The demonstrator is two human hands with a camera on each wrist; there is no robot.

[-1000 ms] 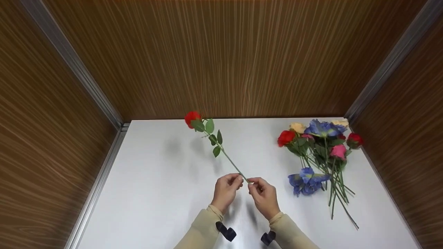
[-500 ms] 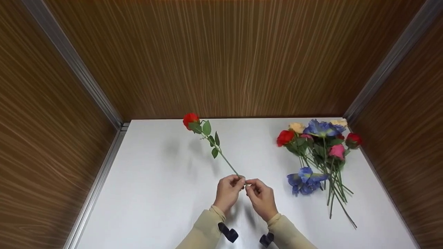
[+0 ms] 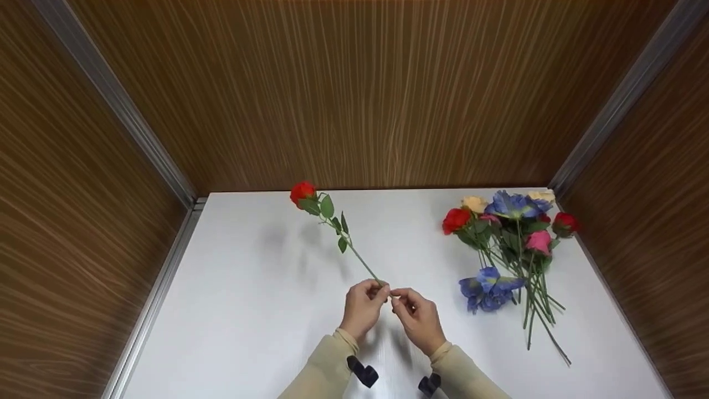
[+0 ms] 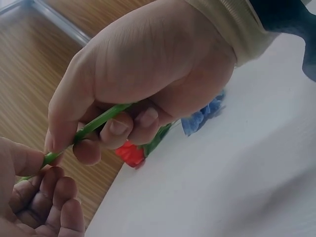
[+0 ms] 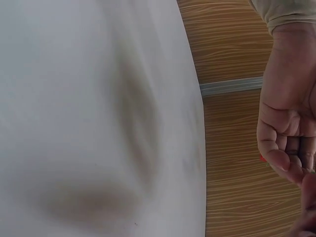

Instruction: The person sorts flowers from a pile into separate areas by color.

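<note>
A red rose [image 3: 303, 195] on a long leafy green stem slants up and left above the white table. My left hand [image 3: 363, 311] pinches the lower stem between thumb and fingers. Right beside it, my right hand [image 3: 420, 321] pinches the stem's bottom end. The fingertips of both hands almost meet. In the left wrist view the green stem [image 4: 101, 121] runs between the fingers of both hands. The right wrist view catches my left hand [image 5: 289, 108] at its right edge, with the stem itself hidden.
On the right of the table [image 3: 232, 310] lies a loose pile of flowers: blue flowers [image 3: 490, 288], a pink rose [image 3: 539, 242], red roses [image 3: 456, 221] and cream ones [image 3: 474, 204]. Their stems point toward the front. Wood-grain panels [image 3: 354, 100] enclose the back and sides.
My hands have come closer together on the stem, the right one shifting slightly left. The rose head has moved a little left and down. The flower pile keeps its arrangement.
</note>
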